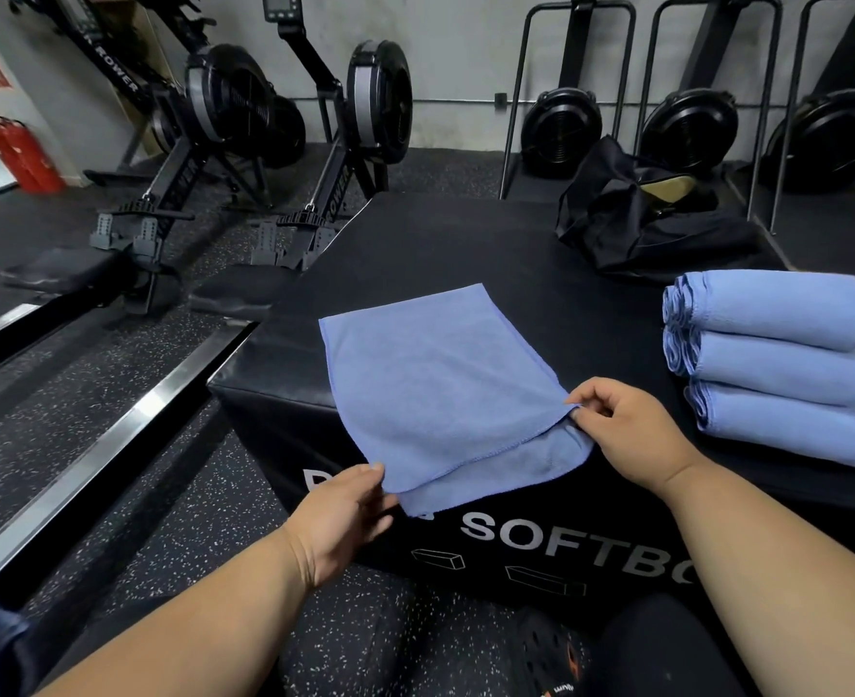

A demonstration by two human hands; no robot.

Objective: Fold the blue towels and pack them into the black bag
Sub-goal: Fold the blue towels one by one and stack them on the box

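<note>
A blue towel [430, 384] lies folded in half on the black soft box [541, 254], its near edge hanging slightly over the box's front. My left hand [340, 520] pinches the upper layer's near left corner. My right hand [626, 430] pinches the upper layer's near right corner. Three folded blue towels [777, 364] sit stacked at the right of the box. The black bag [641, 218] slumps open at the far right of the box top.
Two rowing machines [244, 143] stand on the speckled floor at the left, and a metal rail [88, 455] runs along the floor. Fan bikes [691, 128] line the back wall. My knees show at the bottom.
</note>
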